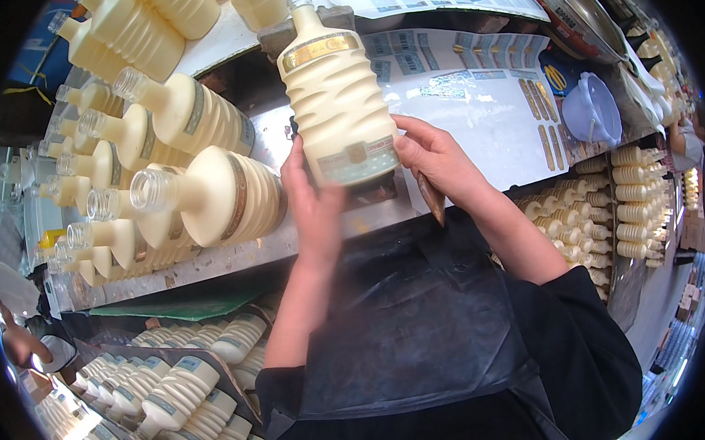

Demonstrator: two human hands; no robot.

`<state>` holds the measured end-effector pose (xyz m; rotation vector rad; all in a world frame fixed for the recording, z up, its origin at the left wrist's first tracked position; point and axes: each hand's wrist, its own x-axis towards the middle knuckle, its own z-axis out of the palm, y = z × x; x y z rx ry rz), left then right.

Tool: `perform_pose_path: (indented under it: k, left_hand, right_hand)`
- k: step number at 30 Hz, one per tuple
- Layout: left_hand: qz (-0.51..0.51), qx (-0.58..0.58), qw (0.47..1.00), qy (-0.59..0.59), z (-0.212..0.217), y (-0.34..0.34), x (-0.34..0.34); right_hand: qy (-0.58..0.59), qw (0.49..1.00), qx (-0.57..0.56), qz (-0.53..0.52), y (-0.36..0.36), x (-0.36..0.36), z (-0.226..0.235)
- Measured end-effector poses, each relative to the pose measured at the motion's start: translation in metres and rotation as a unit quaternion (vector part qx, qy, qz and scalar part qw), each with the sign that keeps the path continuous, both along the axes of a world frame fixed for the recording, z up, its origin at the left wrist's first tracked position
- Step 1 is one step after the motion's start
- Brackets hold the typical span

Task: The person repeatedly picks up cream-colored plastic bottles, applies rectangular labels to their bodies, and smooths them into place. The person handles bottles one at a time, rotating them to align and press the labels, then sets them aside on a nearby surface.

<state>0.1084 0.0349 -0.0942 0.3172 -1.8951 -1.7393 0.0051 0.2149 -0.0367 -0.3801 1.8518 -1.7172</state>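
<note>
A cream bottle (pixel 334 101) with wavy ridges and a clear glass neck lies tilted in front of me, its base toward me. It carries a gold label (pixel 321 50) near the shoulder and a pale blue-green label (pixel 359 161) near the base. My left hand (pixel 313 202), partly blurred, grips the lower left side. On the lower right, my right hand (pixel 437 156) is closed on the bottle with its thumb at the label's edge. A brown, pointed tool (pixel 430 200) is tucked in that same hand. A grey block (pixel 274 39) sits under the bottle's neck end.
Several cream bottles (pixel 219 191) crowd the bench on the left. Label sheets (pixel 489 93) lie to the right, beside a lavender bucket (pixel 591 110). More bottles fill racks (pixel 178 396) below left and shelves (pixel 639 205) at right. Another person's arm (pixel 26 347) shows at far left.
</note>
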Motion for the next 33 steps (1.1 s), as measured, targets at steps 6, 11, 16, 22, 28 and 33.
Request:
perform_pose_path:
  k: [6,11,16,22,28,33]
  left_hand:
    - [0.019,-0.227,0.973,-0.044,0.006,-0.003,0.002]
    - [0.041,-0.231,0.971,-0.039,0.013,-0.001,0.003]
    - [0.051,-0.231,0.970,-0.050,0.014,0.000,0.005]
    - [0.057,-0.226,0.971,-0.057,0.016,0.003,0.005]
    - [0.058,-0.226,0.970,-0.069,0.018,0.003,0.006]
    - [0.060,-0.224,0.971,-0.062,0.016,0.004,0.006]
  right_hand:
    - [0.006,0.999,0.040,0.011,0.004,0.000,0.005]
    - [0.194,0.977,0.075,-0.049,0.004,0.006,0.002]
    - [0.528,0.843,0.102,-0.017,0.000,0.020,0.022]
    - [0.603,0.777,0.181,0.008,-0.004,0.028,0.024]
    - [0.618,0.756,0.215,0.019,-0.006,0.032,0.029]
    - [0.635,0.737,0.231,0.019,-0.007,0.035,0.031]
